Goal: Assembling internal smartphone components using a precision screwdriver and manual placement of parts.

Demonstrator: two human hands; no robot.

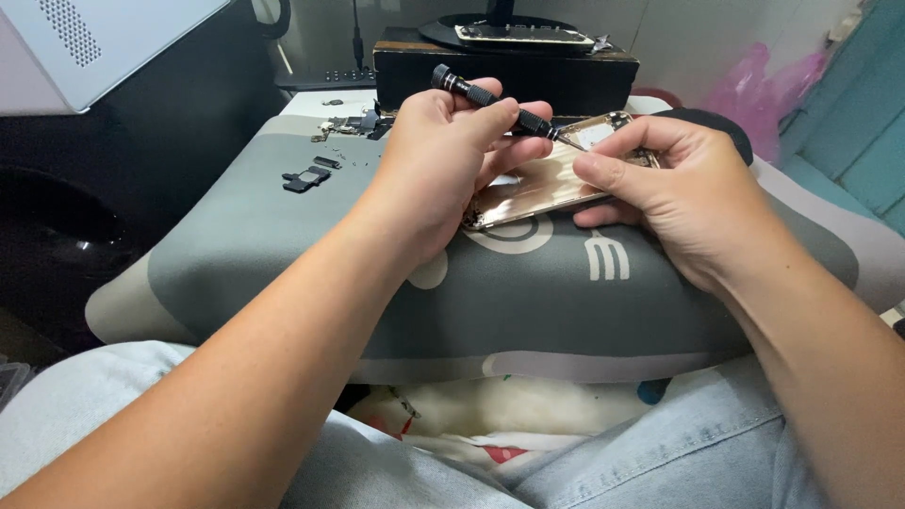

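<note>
Holding a small black screwdriver [495, 104] in the left hand [448, 155], fingers curled & pinched round the shaft, tip angled down-right onto the upper part of a gold phone housing [547, 179]. Right hand [679, 188] grips the housing's right side, thumb & forefinger pinched on the edge right by the driver tip, other fingers tucked underneath. Housing lies tilted on a grey mat [283, 245] w/ white markings, roughly centre of the mat, between both hands. Small dark phone parts [308, 176] sit on the mat's far left, well apart from the hands; more bits & tiny screws [353, 124] lie near the mat's back edge. Behind the mat, a dark box [504, 71] w/ another phone [523, 36] lying flat on top. Person is seated, light jeans [660, 452] at the bottom, mat resting over the lap area. Pink plastic bag [754, 90] back right.
</note>
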